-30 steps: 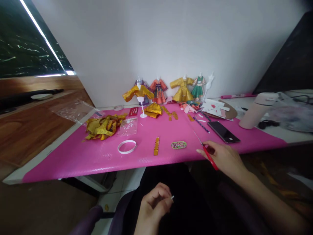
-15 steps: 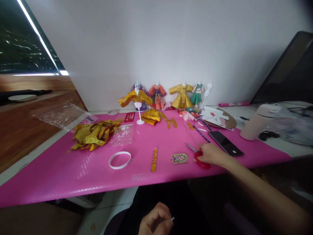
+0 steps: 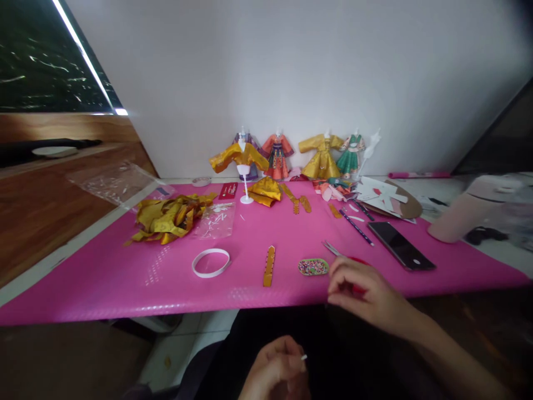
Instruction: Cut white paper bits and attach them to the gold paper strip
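My left hand (image 3: 275, 372) is low over my lap, its fingers pinched on a tiny white piece. My right hand (image 3: 364, 297) hovers at the front edge of the pink mat (image 3: 125, 278), fingers loosely curled and apart from the thumb. Just beyond it the red-handled scissors (image 3: 335, 250) lie on the mat, and their red handle shows through the gap in my fingers. Left of that hand lie a small oval beaded piece (image 3: 313, 266), a gold strip (image 3: 268, 266) and a white ring (image 3: 211, 262).
Several paper dresses on stands (image 3: 277, 158) line the white wall. A gold paper heap (image 3: 169, 218), a clear bag (image 3: 216, 219), a phone (image 3: 402, 245), a pencil (image 3: 356, 226), white cut-outs (image 3: 381, 191) and a pale pink cylinder (image 3: 470, 208) rest on the table.
My right hand carried the scissors forward, laid them on the mat beside the beaded oval, then drew back toward the table edge. My left hand stayed pinched over my lap.
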The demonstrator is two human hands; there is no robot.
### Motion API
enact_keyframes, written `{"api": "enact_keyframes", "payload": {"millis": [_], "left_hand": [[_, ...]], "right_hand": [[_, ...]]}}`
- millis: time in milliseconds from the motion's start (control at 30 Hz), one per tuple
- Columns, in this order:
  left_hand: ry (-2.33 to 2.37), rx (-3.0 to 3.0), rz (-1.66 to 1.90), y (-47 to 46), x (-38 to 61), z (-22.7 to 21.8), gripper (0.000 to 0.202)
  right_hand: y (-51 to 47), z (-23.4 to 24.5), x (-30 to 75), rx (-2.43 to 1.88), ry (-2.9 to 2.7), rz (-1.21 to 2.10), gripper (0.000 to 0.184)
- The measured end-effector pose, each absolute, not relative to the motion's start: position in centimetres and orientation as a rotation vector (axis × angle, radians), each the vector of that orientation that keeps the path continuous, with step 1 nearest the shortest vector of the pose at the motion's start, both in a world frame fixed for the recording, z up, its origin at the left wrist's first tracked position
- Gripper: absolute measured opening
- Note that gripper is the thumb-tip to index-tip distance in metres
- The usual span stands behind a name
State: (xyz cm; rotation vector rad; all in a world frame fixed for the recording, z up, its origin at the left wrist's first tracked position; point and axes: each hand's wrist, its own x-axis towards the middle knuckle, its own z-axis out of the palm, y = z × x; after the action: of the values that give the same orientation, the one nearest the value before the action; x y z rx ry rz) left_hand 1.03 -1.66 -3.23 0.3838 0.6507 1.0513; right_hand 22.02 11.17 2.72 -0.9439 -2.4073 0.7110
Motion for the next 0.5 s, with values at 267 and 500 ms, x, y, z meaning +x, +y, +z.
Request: {"api": "enact_keyframes", "payload": {"millis": [267, 500], "left_hand": [[0.442, 0.264, 0.867, -1.6, 2.2, -1.1, 0.021], [0.479, 0.285, 0.803, -1.3, 3.1, -1.4, 0.012]], "right_hand": [[6.2, 2.9, 20.6, -0.431, -2.338, 0.877, 0.002], [5.5, 3.3, 20.6, -0.382, -2.377, 0.786, 0.006]]}}
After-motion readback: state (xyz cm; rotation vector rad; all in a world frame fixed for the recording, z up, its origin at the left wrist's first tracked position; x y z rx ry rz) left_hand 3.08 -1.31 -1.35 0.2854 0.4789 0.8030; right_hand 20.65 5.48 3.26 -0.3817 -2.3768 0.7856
